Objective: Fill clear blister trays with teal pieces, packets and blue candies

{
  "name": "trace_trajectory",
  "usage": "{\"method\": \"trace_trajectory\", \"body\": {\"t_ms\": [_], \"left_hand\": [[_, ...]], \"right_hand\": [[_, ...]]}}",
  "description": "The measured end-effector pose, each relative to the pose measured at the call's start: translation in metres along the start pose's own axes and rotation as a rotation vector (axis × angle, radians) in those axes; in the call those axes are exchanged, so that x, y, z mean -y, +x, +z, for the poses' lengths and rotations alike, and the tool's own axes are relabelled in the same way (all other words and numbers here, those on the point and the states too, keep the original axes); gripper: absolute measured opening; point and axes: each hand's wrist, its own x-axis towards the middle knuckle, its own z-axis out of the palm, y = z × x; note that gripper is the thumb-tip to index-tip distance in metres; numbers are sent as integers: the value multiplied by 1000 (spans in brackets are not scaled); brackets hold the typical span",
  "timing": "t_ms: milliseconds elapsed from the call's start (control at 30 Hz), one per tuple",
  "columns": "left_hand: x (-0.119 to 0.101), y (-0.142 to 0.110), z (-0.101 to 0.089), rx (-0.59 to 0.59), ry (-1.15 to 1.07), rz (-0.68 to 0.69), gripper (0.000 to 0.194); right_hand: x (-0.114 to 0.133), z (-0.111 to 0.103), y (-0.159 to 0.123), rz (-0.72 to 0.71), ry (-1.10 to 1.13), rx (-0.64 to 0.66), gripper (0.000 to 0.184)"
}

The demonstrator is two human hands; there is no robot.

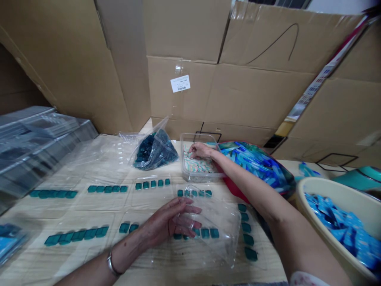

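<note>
My left hand (166, 224) rests on a clear plastic clamshell tray (214, 226) at the table's front middle, its fingers curled round the raised lid edge. Rows of small teal pieces (205, 232) lie in the tray under it. My right hand (200, 151) reaches forward into a clear plastic box (186, 167) of small pale sachets, fingers pinched down among them; what they hold is hidden. A plastic bag of dark teal pieces (154, 151) lies just left of that box.
Several more clear trays with teal rows (107, 189) cover the table. A stack of empty trays (35, 139) stands at left. A bag of blue packets (256, 163) and a beige bowl of blue packets (342, 226) sit at right. Cardboard boxes (238, 59) wall the back.
</note>
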Motion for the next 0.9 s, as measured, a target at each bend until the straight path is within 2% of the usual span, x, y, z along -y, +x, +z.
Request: {"method": "trace_trajectory", "body": {"t_ms": [267, 500, 667, 800, 900], "left_hand": [[1, 1, -1, -3, 3, -3, 29], [0, 0, 1, -11, 1, -8, 29], [-1, -1, 3, -13, 5, -6, 29], [-1, 0, 2, -9, 4, -2, 28], [0, 0, 1, -4, 3, -1, 29]], "right_hand": [[9, 9, 4, 71, -48, 35, 24], [15, 10, 0, -6, -121, -10, 22], [12, 11, 1, -61, -109, -1, 32], [9, 13, 3, -82, -104, 19, 24], [6, 14, 3, -93, -99, 4, 27]]}}
